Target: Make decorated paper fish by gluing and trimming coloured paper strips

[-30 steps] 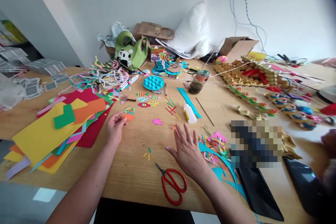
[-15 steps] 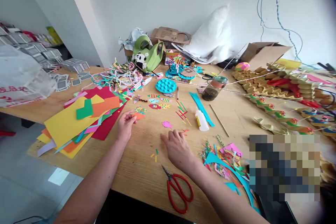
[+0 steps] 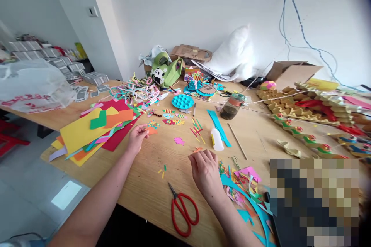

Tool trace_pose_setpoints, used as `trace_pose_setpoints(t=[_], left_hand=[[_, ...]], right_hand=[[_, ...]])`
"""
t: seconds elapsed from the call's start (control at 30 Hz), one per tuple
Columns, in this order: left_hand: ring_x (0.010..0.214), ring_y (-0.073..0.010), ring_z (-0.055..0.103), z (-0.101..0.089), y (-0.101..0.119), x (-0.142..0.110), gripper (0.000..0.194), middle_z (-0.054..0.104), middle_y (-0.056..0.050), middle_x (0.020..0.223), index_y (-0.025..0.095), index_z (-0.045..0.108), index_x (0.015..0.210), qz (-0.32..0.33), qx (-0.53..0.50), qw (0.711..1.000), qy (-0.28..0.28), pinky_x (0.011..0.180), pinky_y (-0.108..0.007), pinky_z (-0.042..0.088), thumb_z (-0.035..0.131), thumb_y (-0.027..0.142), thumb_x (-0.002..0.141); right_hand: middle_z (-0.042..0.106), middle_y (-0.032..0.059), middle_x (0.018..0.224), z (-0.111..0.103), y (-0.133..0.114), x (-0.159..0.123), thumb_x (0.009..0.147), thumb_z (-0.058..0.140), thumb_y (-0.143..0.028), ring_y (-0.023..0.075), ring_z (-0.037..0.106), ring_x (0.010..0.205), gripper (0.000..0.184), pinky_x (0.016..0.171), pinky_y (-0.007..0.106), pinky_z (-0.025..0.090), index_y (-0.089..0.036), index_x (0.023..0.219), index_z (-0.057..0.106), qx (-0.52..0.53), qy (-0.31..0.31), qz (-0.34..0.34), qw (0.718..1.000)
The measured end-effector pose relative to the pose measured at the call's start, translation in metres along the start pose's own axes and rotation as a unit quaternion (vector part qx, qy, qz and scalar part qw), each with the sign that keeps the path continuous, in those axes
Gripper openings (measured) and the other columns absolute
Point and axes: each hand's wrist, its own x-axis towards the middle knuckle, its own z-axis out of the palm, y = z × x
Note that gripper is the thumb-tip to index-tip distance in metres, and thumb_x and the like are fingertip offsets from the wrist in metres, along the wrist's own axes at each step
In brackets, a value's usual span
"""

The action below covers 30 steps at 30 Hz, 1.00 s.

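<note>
My left hand rests at the table's left middle, thumb and fingers pinched on a small orange paper fish. To the right, my right hand is bent at the wrist with its fingers curled under; whatever they hold, if anything, is hidden. Just beyond its knuckles lies a small orange paper piece. A pink paper fish lies between the hands. Striped and spotted paper fish are grouped farther back. Red-handled scissors lie near the front edge, below my right hand.
Coloured paper sheets are piled at left. A glue bottle, blue strips, a wooden stick and a glass jar stand or lie right of centre. Paper scraps spread beside my right forearm. Egg cartons fill the far right.
My right hand has moved right, toward the scraps, and its fingers have curled in. My left hand keeps its pinch on the orange fish. The camera view has shifted.
</note>
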Motion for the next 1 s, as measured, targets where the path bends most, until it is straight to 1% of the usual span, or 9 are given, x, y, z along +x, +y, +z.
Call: trace_pose_setpoints(t=[0.07,0.17,0.27,0.5,0.7,0.83,1.0], left_hand=[[0.049,-0.0078,0.052,0.000,0.000,0.000,0.041,0.058,0.003,0.062,0.013,0.064,0.091,0.004,0.006,1.000,-0.002,0.051,-0.022,0.040,0.077,0.024,0.054],[0.047,-0.0078,0.052,0.001,0.003,-0.001,0.043,0.058,0.004,0.063,0.013,0.064,0.091,0.000,0.002,1.000,0.010,0.050,-0.022,0.039,0.078,0.024,0.053],[0.046,-0.0074,0.051,0.001,0.005,-0.002,0.045,0.056,0.005,0.061,0.014,0.064,0.092,-0.009,-0.004,1.000,0.019,0.050,-0.022,0.039,0.079,0.025,0.051],[0.043,-0.0055,0.046,-0.002,0.001,0.001,0.047,0.054,0.006,0.060,0.015,0.063,0.095,-0.002,0.007,1.000,0.016,0.045,-0.020,0.034,0.079,0.024,0.051],[0.041,-0.0054,0.044,-0.002,-0.001,0.003,0.046,0.052,0.007,0.056,0.015,0.063,0.094,0.010,0.016,1.000,0.018,0.044,-0.020,0.032,0.078,0.023,0.052],[0.040,-0.0053,0.044,-0.002,-0.002,0.003,0.045,0.052,0.007,0.055,0.014,0.063,0.093,0.014,0.018,1.000,0.018,0.044,-0.020,0.031,0.077,0.023,0.051],[0.042,-0.0059,0.046,-0.002,-0.003,0.003,0.045,0.052,0.007,0.055,0.014,0.062,0.094,0.020,0.038,0.999,0.004,0.045,-0.020,0.034,0.076,0.024,0.052]], right_hand=[[0.054,0.0011,0.064,-0.001,-0.002,-0.003,0.094,0.044,-0.022,0.0161,0.045,0.070,0.029,0.078,0.032,0.033,-0.018,0.067,0.051,0.021,0.014,-0.012,1.000],[0.049,-0.0003,0.058,-0.006,-0.007,-0.008,0.094,0.047,-0.028,0.0149,0.044,0.065,0.035,0.078,0.032,0.035,-0.019,0.060,0.047,0.062,0.024,-0.037,0.997],[0.050,-0.0007,0.058,-0.011,-0.012,-0.011,0.093,0.049,-0.029,0.0145,0.044,0.065,0.032,0.078,0.033,0.036,-0.019,0.062,0.049,0.105,0.046,-0.050,0.992],[0.052,-0.0002,0.060,-0.015,-0.010,-0.014,0.092,0.050,-0.024,0.0154,0.046,0.066,0.025,0.076,0.035,0.038,-0.020,0.067,0.053,0.153,0.105,-0.024,0.982],[0.054,0.0000,0.062,-0.010,-0.004,-0.016,0.091,0.049,-0.020,0.0151,0.047,0.066,0.020,0.077,0.035,0.039,-0.020,0.072,0.054,0.164,0.149,-0.010,0.975],[0.053,-0.0004,0.062,-0.006,0.000,-0.018,0.090,0.049,-0.019,0.0150,0.048,0.066,0.016,0.076,0.034,0.039,-0.020,0.075,0.055,0.173,0.187,0.004,0.967],[0.053,-0.0004,0.063,-0.006,0.000,-0.019,0.089,0.050,-0.017,0.0151,0.050,0.068,0.012,0.078,0.034,0.040,-0.020,0.079,0.056,0.179,0.223,0.005,0.958]])
